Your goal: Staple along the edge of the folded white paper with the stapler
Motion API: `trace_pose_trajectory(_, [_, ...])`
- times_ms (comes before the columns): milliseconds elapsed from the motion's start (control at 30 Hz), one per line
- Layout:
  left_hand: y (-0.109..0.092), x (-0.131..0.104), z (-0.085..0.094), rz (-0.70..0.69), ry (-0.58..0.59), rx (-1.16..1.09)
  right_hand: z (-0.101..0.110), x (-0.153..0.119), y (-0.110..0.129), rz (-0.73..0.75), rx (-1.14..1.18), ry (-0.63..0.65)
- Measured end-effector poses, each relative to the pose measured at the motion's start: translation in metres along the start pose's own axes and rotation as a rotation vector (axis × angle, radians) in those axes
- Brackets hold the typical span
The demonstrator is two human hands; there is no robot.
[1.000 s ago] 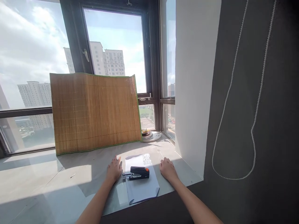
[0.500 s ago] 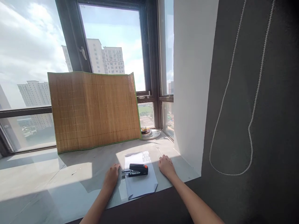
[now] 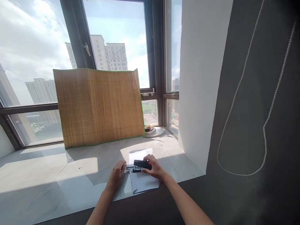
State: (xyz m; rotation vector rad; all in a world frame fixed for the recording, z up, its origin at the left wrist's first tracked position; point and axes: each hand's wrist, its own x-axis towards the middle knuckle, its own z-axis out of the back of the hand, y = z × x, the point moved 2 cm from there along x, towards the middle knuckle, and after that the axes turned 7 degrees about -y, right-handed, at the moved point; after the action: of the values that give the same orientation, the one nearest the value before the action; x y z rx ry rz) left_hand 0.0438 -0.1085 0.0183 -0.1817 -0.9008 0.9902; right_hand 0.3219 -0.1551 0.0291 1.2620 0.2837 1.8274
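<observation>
A black stapler (image 3: 139, 163) with an orange-red mark lies over white paper (image 3: 144, 183), its metal staple rail sticking out to the left. My right hand (image 3: 156, 168) grips the stapler's right end, thumb on the near side and fingers over the top. At the tip of the rail is my left hand (image 3: 117, 173), its fingers bent and drawn together. Whether they pinch anything small there cannot be made out. Printing shows at the paper's far end, and its near left corner curls up.
The pale stone sill (image 3: 77, 184) drops off at its near edge. A bamboo mat (image 3: 100, 106) with green edging leans against the window. Beside it sits a stack of plates (image 3: 153, 131) in the corner. A beaded blind cord (image 3: 264, 140) hangs at right.
My right hand has moved left from the sill onto the stapler and closed on it. My left hand has come up to the rail's tip. The view has shifted slightly.
</observation>
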Motion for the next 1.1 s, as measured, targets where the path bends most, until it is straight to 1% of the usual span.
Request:
trace_pose_trajectory(67, [-0.001, 0.0, 0.002, -0.027, -0.003, -0.05, -0.007, -0.003, -0.003, -0.03, -0.011, 0.002])
trace_pose_trajectory(167, [-0.002, 0.0, 0.001, -0.049, -0.02, -0.106, -0.01, -0.007, -0.012, -0.084, 0.011, 0.011])
trace_pose_trajectory(267, [0.0, -0.001, 0.0, 0.015, -0.108, -0.132, -0.014, -0.009, -0.019, -0.053, 0.017, 0.073])
trace_pose_trajectory(333, [0.001, -0.002, 0.0, 0.05, -0.139, -0.138, -0.015, -0.009, -0.023, -0.062, -0.001, 0.078])
trace_pose_trajectory(400, [0.0, -0.003, 0.0, 0.038, -0.109, -0.139, -0.017, -0.009, -0.025, -0.075, -0.018, 0.072])
trace_pose_trajectory(500, [-0.003, -0.003, 0.0, -0.045, -0.035, -0.128, -0.017, -0.008, -0.026, -0.064, -0.02, 0.074])
trace_pose_trajectory(667, [-0.003, -0.001, 0.001, -0.169, -0.012, -0.053, -0.017, -0.006, -0.024, -0.057, -0.01, 0.066])
trace_pose_trajectory(767, [-0.001, 0.0, -0.001, -0.198, 0.025, -0.021, -0.017, -0.005, -0.022, -0.051, -0.014, 0.066])
trace_pose_trajectory(900, [-0.001, 0.004, -0.003, -0.222, 0.038, -0.006, -0.014, -0.004, -0.017, -0.06, -0.017, 0.067])
trace_pose_trajectory(1100, [-0.004, 0.008, -0.003, -0.272, 0.056, -0.106, -0.011, -0.005, -0.016, -0.079, -0.037, 0.065])
